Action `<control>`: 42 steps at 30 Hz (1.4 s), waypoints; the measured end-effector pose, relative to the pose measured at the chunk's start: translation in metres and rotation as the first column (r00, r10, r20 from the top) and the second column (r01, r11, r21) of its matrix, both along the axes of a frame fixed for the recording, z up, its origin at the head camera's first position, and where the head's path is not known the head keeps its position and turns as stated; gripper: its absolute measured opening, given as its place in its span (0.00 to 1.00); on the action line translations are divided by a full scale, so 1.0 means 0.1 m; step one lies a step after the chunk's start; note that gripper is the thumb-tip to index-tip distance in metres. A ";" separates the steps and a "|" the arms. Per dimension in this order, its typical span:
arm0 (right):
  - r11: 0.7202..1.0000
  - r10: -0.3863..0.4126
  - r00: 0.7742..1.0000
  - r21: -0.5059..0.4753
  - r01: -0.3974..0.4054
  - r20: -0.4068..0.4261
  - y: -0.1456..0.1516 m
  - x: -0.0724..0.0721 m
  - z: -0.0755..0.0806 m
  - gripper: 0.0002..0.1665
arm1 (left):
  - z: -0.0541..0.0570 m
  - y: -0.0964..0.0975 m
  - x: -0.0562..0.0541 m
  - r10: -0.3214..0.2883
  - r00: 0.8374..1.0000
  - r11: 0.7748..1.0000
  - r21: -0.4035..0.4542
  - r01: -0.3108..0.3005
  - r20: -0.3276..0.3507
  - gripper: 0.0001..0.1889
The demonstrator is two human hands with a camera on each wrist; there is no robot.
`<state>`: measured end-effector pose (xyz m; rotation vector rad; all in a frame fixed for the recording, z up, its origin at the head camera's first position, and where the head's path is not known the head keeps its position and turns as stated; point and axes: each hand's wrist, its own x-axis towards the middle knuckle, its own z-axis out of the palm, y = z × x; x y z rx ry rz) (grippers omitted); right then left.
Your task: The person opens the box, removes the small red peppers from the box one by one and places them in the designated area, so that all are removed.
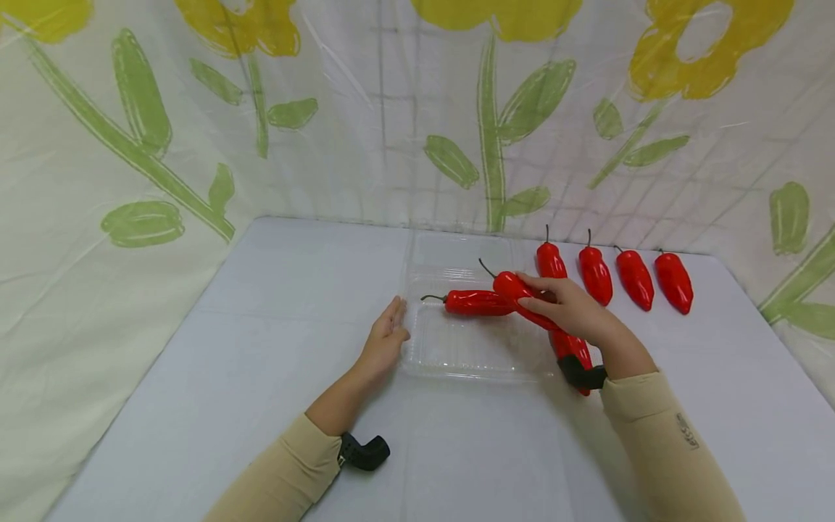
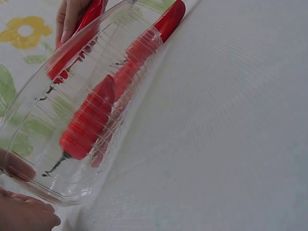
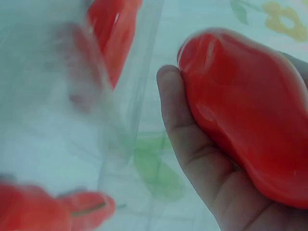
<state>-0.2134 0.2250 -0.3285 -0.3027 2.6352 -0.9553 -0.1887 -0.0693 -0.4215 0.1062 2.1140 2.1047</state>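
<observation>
My right hand (image 1: 570, 308) grips a glossy red chili pepper (image 1: 512, 288) above the right part of a clear plastic container (image 1: 450, 375). The held pepper (image 3: 245, 110) fills the right side of the right wrist view, with my fingers along its underside. Inside the container another red pepper (image 1: 479, 303) lies sideways, its dark stem to the left. My left hand (image 1: 383, 341) touches the container's left side with extended fingers. In the left wrist view, part of that hand (image 2: 26, 211) shows by the container's corner. A further red pepper (image 1: 574, 350) lies beneath my right wrist, partly hidden.
Several red peppers (image 1: 634, 280) stand in a row along the back right of the white table (image 1: 313, 275). The container's clear lid (image 1: 457, 250) lies folded back behind it. A flower-printed sheet (image 1: 352, 145) hangs behind the table.
</observation>
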 end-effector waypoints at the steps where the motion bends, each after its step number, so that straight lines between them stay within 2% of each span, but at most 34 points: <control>1: 1.000 -0.015 1.000 0.002 0.015 -0.002 0.04 0.02 0.00 0.38 | 0.00 0.00 0.00 0.001 1.000 1.000 -0.002 -0.001 0.001 0.37; 9: 0.990 -0.142 0.990 -0.030 0.141 -0.015 0.31 0.13 -0.03 0.41 | 0.00 0.00 0.00 0.004 1.000 1.000 0.003 -0.004 0.006 0.38; 17: 0.968 -0.252 0.964 -0.047 0.248 -0.086 0.52 0.23 -0.11 0.40 | 0.00 0.00 0.01 0.015 1.000 1.000 -0.016 -0.014 0.010 0.37; 21: 0.953 -0.300 0.951 -0.069 0.295 -0.080 0.59 0.27 -0.17 0.41 | -0.01 0.00 0.01 0.014 1.000 1.000 -0.008 -0.014 0.010 0.37; 29: 0.931 -0.363 0.931 -0.074 0.359 -0.050 0.75 0.34 -0.31 0.42 | -0.02 0.01 0.00 0.011 1.000 1.000 -0.005 -0.011 0.009 0.37; 42: 0.909 -0.415 0.909 -0.054 0.413 -0.036 0.94 0.41 -0.37 0.44 | -0.01 0.00 0.00 -0.001 1.000 1.000 0.010 0.001 -0.012 0.37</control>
